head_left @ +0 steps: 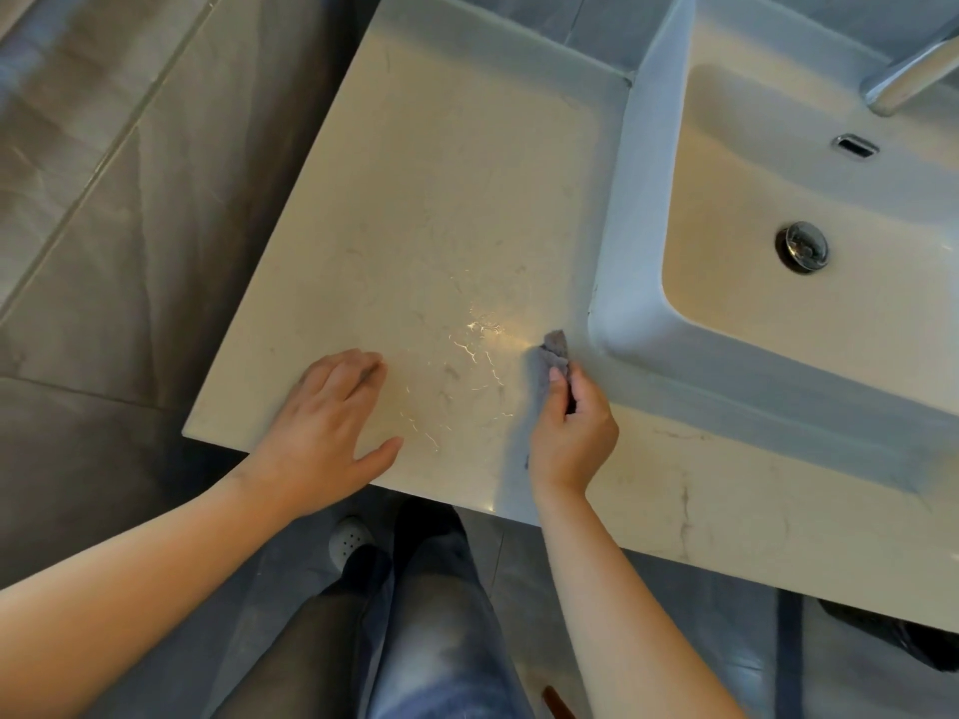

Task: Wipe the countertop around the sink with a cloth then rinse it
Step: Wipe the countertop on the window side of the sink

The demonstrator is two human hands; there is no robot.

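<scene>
The right hand [573, 433] hides most of the cloth [555, 349], all but a grey tip. Beyond that hand the tap [913, 77] and sink [617, 282] run off the edge; the dark shape [892, 635] right of its forearm is perhaps a bag.

**Cloth at the basin corner**

The right hand [571, 428] pinched a small grey crumpled cloth [554, 350] against the cream marble tabletop [441, 199], just beside the white ceramic sink [622, 251]. The left hand [324, 422] rested flat near the front edge.
</scene>
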